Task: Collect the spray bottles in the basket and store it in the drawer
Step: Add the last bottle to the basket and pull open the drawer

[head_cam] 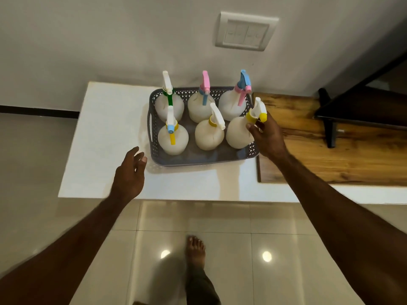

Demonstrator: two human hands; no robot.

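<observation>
Perforated grey plastic basket (154,126); frosted, probably plastic bottles (209,135); smooth white counter (105,133); grained wooden top (330,155); glossy floor tiles (220,249).

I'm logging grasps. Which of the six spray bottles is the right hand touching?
The front-right bottle in the basket, with a yellow collar and nozzle tip; the right hand pinches its neck.

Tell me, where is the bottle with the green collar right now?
The bottle with the green collar stands upright in the back-left corner of the grey basket, behind the blue-nozzled bottle and left of the pink-topped bottle.
</observation>
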